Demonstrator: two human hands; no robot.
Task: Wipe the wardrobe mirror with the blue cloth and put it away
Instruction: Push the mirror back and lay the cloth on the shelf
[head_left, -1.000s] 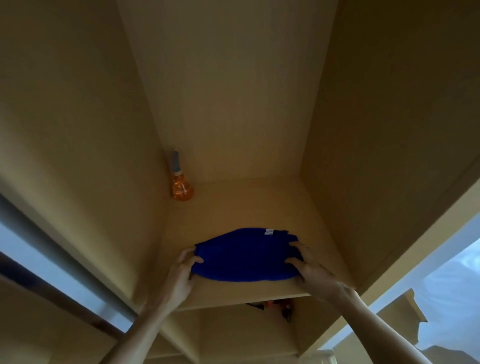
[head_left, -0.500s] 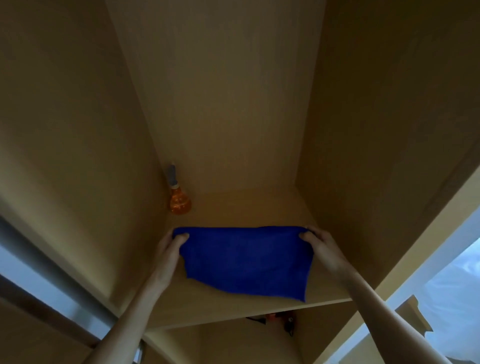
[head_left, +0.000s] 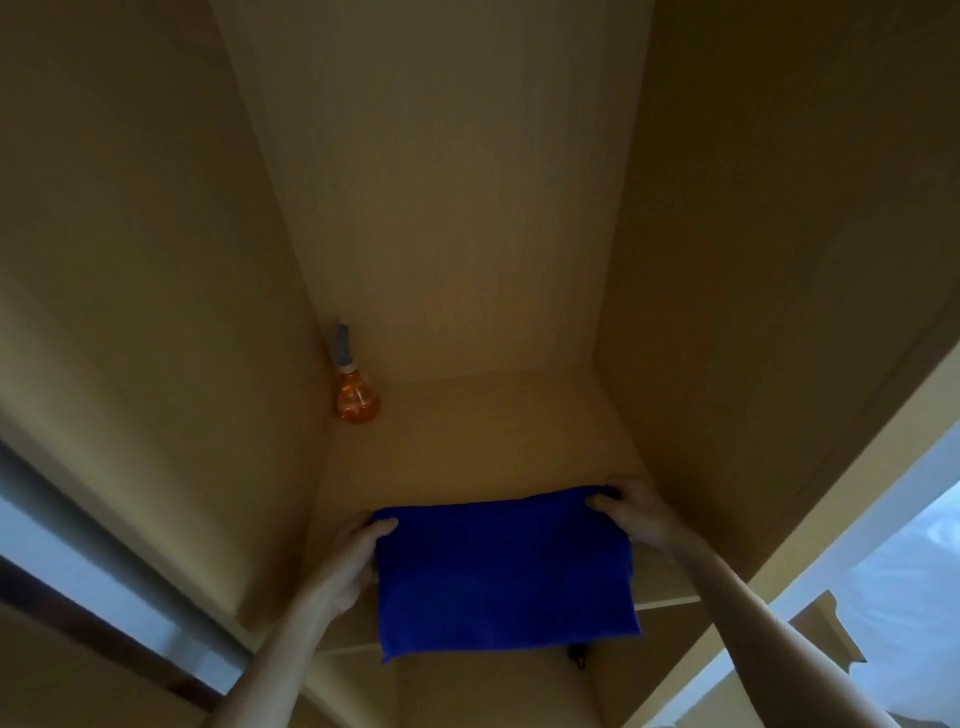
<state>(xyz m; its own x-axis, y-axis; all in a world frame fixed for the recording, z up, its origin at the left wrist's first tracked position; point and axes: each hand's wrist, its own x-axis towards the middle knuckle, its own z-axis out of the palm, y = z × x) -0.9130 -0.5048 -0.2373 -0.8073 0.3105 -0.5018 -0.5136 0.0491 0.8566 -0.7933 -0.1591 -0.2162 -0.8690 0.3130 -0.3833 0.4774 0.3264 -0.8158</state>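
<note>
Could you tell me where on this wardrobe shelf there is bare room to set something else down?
The shelf is bare between the orange spray bottle in the back left corner and the right wall, behind the blue cloth. The front edge is crowded: the left hand and right hand hold the cloth there.

Inside a wardrobe in a home bedroom: pale wood panels rise on all sides around a bare shelf (head_left: 467, 447), where an orange spray bottle (head_left: 357, 397) stands in the back left corner. At the lower right of the frame, past the wardrobe's edge, pale rumpled bedding (head_left: 914, 587) shows (blurred, in daylight).
</note>
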